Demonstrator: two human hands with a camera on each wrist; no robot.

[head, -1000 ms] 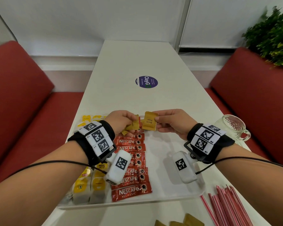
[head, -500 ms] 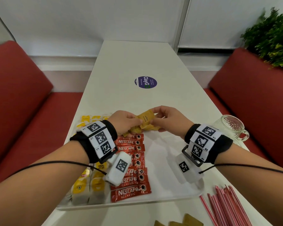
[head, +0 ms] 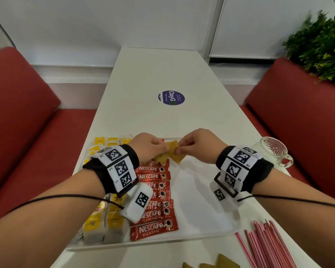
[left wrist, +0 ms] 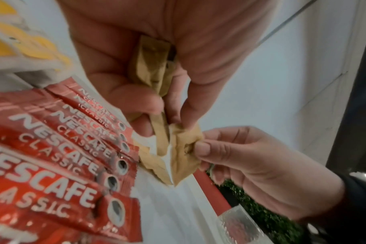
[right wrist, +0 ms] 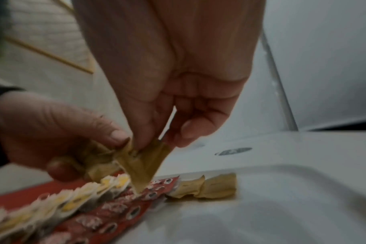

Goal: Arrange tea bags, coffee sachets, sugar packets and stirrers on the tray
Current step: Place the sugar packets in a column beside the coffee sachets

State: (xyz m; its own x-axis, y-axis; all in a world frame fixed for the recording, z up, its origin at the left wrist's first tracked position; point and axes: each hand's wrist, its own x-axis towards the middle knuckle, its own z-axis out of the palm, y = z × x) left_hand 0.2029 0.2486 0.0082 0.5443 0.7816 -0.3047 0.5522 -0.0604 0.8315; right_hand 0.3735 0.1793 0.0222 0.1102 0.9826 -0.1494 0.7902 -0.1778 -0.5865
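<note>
Over the far end of the white tray [head: 201, 209], my left hand [head: 161, 149] grips a small bunch of brown sugar packets [left wrist: 153, 66]. My right hand [head: 179, 148] pinches one brown sugar packet [head: 177, 156] by its top edge, right beside the bunch, with its lower corner hanging just above the tray. Two more sugar packets [right wrist: 209, 186] lie on the tray past the red coffee sachets [head: 153, 229], which form a column down the middle. Yellow tea bags [head: 93, 225] fill the tray's left side.
Red and pink stirrers [head: 269, 244] lie loose on the table at the near right. A few brown sugar packets [head: 217, 264] sit by the front edge. A glass mug [head: 273, 151] stands right of the tray. Red benches flank the table.
Both hands have drawn together and dipped toward the tray. The packet in my right hand went from upright and facing me to tilted, lower, and against the left hand's bunch.
</note>
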